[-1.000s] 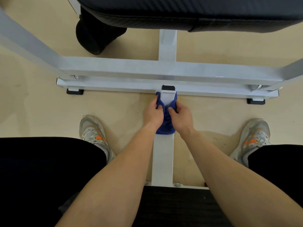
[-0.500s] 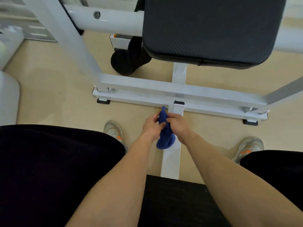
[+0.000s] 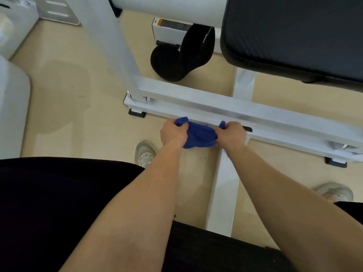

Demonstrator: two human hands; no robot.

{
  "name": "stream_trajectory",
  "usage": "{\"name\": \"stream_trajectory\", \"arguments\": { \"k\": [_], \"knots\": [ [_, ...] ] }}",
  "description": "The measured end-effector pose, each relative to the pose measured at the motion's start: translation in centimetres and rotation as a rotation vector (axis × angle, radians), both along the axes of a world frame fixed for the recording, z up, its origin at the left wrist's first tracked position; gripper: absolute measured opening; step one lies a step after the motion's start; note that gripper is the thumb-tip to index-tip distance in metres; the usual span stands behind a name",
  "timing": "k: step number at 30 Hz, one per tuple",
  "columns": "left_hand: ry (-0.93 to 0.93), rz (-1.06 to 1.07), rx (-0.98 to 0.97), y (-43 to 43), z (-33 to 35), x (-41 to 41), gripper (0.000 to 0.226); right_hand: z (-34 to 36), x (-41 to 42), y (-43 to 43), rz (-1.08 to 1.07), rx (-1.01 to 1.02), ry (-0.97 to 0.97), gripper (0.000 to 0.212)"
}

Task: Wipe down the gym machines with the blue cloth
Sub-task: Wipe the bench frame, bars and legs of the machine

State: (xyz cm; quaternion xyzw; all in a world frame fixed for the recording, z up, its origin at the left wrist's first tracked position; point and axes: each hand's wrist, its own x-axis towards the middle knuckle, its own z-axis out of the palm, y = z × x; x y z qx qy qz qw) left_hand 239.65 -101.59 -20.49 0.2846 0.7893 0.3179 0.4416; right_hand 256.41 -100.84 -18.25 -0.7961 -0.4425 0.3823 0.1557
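Observation:
The blue cloth (image 3: 199, 136) hangs stretched between my two hands, just in front of the machine's white floor crossbar (image 3: 235, 112). My left hand (image 3: 172, 134) grips its left end and my right hand (image 3: 230, 135) grips its right end, fingers curled round the fabric. Below my right hand the white centre rail (image 3: 224, 193) runs back towards me along the floor. A black padded cushion (image 3: 294, 36) of the machine sits above at the upper right.
A black foam roller (image 3: 176, 59) hangs behind the crossbar, next to a white upright post (image 3: 114, 46). My shoes (image 3: 145, 154) rest on the beige floor either side of the rail. White equipment (image 3: 11, 107) stands at the far left. My dark-clad knees fill the lower frame.
Both hands lifted the cloth off the centre rail, where it was wrapped, and pulled it apart sideways. My view has swung up and left.

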Motion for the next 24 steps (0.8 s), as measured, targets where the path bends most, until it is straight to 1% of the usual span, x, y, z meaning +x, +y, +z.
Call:
{"name": "stream_trajectory", "arguments": {
  "k": [2,4,7,9,10,11,12,13,14,15,16,18,19,20,21,22,24],
  "knots": [
    [-0.019,0.055,0.004,1.4,-1.6,-0.3,0.015,-2.2,-0.9,0.8,-0.106,-0.016,0.028,0.021],
    [-0.047,0.108,0.019,2.8,-3.0,-0.3,0.017,-3.8,-1.8,1.3,-0.193,0.015,0.032,0.027],
    [-0.141,0.219,0.040,4.9,-4.4,0.0,0.017,-5.0,-2.9,2.0,-0.306,0.077,0.078,0.023],
    [-0.261,0.341,0.052,6.1,-4.8,0.4,0.019,-5.5,-3.4,2.3,-0.353,0.105,0.116,0.019],
    [-0.300,0.385,0.064,6.6,-4.9,0.6,0.019,-5.6,-3.5,2.4,-0.354,0.130,0.138,0.017],
    [-0.295,0.399,0.082,7.0,-4.9,0.8,0.017,-5.7,-3.7,2.4,-0.334,0.158,0.169,0.017],
    [-0.264,0.392,0.102,7.1,-4.9,0.9,0.014,-5.8,-3.8,2.4,-0.294,0.182,0.210,0.024],
    [-0.223,0.373,0.122,6.9,-4.9,1.1,0.015,-5.9,-3.8,2.2,-0.233,0.191,0.249,0.039],
    [-0.169,0.322,0.145,6.5,-4.9,1.3,0.020,-6.0,-3.7,1.9,-0.155,0.183,0.271,0.053],
    [-0.097,0.226,0.170,5.8,-5.0,1.6,0.026,-6.4,-3.5,1.6,-0.057,0.168,0.255,0.063],
    [0.021,0.071,0.200,5.0,-5.4,1.9,0.032,-7.0,-3.3,1.3,0.086,0.150,0.166,0.067],
    [0.372,-0.361,0.218,3.2,-6.7,2.3,0.044,-8.2,-2.6,0.8,0.469,0.105,-0.190,0.066],
    [0.548,-0.557,0.206,2.6,-7.7,2.2,0.050,-8.8,-2.3,0.7,0.629,0.077,-0.352,0.067],
    [0.688,-0.706,0.186,2.1,-8.8,1.8,0.057,-9.3,-2.1,0.6,0.729,0.049,-0.455,0.069],
    [0.773,-0.792,0.164,1.8,-9.7,1.2,0.062,-9.5,-2.0,0.5,0.780,0.025,-0.510,0.071],
    [0.823,-0.832,0.153,1.6,-10.4,0.5,0.067,-9.7,-2.1,0.4,0.809,0.016,-0.541,0.074],
    [0.879,-0.858,0.147,1.5,-11.0,-1.2,0.072,-9.8,-3.0,0.2,0.875,0.029,-0.571,0.076]
  ]
}}
